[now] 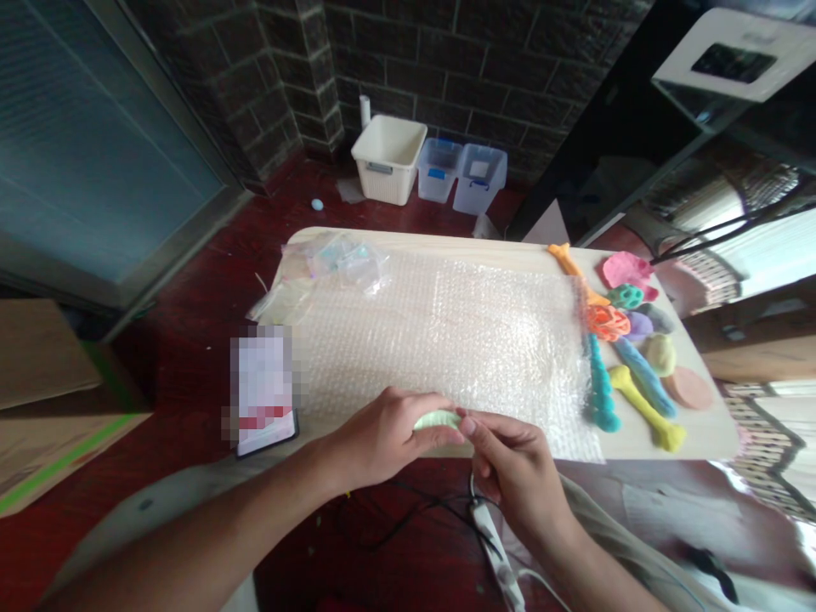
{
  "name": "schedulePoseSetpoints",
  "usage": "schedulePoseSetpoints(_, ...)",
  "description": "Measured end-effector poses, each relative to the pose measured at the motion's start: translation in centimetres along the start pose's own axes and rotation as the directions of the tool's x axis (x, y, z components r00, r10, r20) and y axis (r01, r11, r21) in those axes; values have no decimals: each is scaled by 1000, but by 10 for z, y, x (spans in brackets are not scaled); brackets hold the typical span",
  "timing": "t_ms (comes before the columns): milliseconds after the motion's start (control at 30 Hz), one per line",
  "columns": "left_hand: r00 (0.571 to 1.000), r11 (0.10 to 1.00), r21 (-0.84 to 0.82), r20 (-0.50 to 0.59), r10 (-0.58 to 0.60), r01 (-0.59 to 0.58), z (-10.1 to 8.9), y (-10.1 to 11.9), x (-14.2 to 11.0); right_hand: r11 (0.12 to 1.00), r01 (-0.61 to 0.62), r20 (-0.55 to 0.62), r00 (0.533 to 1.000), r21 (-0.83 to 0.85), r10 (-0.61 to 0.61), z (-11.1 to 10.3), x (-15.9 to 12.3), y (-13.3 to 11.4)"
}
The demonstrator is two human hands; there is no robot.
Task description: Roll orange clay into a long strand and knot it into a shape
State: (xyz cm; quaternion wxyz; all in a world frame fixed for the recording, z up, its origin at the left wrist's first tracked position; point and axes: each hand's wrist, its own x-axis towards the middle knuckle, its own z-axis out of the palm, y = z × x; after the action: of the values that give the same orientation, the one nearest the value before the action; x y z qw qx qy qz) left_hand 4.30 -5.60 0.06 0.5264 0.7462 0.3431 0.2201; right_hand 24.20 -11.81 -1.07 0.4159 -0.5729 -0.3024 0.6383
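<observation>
A pale green lump of what looks like modelling clay (pixel 437 419) is held over the near edge of the table. My left hand (pixel 392 433) is closed around it, thumb below and fingers above, so much of it is hidden. At its right end, my right hand (pixel 510 450) pinches with thumb and forefinger, the other fingers curled in. Beneath and beyond both hands lies a sheet of bubble wrap (pixel 408 331).
Shaped clay pieces crowd the table's right end, among them a yellow bone-like piece (pixel 647 408), a teal strip (pixel 600 387) and an orange lattice (pixel 608 323). Plastic bags (pixel 348 263) lie at the far left. A tablet-like device (pixel 264 387) stands leftward; a power strip (pixel 494 544) is below.
</observation>
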Motion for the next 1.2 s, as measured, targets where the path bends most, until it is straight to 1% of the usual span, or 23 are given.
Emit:
schedulePoseSetpoints(33,1000,1000,6,1,-5,5,1,0,0,997,-22,-9,1000,67,22,2,1,0)
schedulePoseSetpoints(100,1000,1000,8,-7,-13,13,3,0,0,981,-59,11,998,187,58,4,3,1)
schedulePoseSetpoints(167,998,997,-43,-3,-59,59,4,1,-1,970,-59,41,998,237,51,5,4,2)
schedulePoseSetpoints(200,994,989,-107,12,-106,107,4,2,-2,974,-35,52,998,225,24,4,4,2)
schedulePoseSetpoints(267,974,931,-287,80,-211,225,4,4,-3,991,68,71,994,119,-77,1,3,1)
schedulePoseSetpoints(333,947,835,-447,165,-276,322,1,6,-4,972,227,118,969,-64,-218,-4,1,-1)
schedulePoseSetpoints(367,936,793,-498,201,-287,351,0,7,-4,936,315,158,944,-160,-290,-7,0,-2)
schedulePoseSetpoints(433,920,739,-548,262,-292,391,-3,8,-4,825,478,235,876,-300,-422,-11,-2,-4)
schedulePoseSetpoints(467,913,723,-559,285,-292,406,-4,7,-4,775,536,262,843,-334,-470,-12,-3,-5)
schedulePoseSetpoints(500,909,713,-566,299,-291,414,-4,7,-3,746,569,278,821,-346,-498,-12,-3,-5)
schedulePoseSetpoints(533,909,710,-570,298,-290,413,-4,6,-3,740,577,276,816,-345,-507,-12,-3,-5)
schedulePoseSetpoints(600,926,726,-575,245,-288,378,-2,4,-2,772,539,233,842,-337,-486,-12,-2,-2)
schedulePoseSetpoints(667,948,757,-573,150,-282,315,0,3,0,798,490,173,871,-351,-459,-11,0,1)
schedulePoseSetpoints(767,958,765,-594,35,-284,249,5,0,2,803,473,106,877,-362,-469,-11,4,5)
schedulePoseSetpoints(900,942,714,-654,-7,-336,250,13,-5,4,824,460,61,882,-331,-468,-10,4,8)
schedulePoseSetpoints(1000,927,721,-632,-11,-375,284,16,-7,3,860,413,16,904,-300,-428,-6,4,7)
schedulePoseSetpoints(1067,930,773,-566,-29,-366,286,16,-7,3,920,333,-27,938,-205,-345,-4,6,5)
schedulePoseSetpoints(1133,945,859,-442,-71,-319,257,14,-4,2,974,221,-37,974,-60,-223,-3,10,4)
schedulePoseSetpoints(1200,960,931,-301,-126,-252,205,12,-2,2,990,128,-23,992,59,-127,-2,12,4)
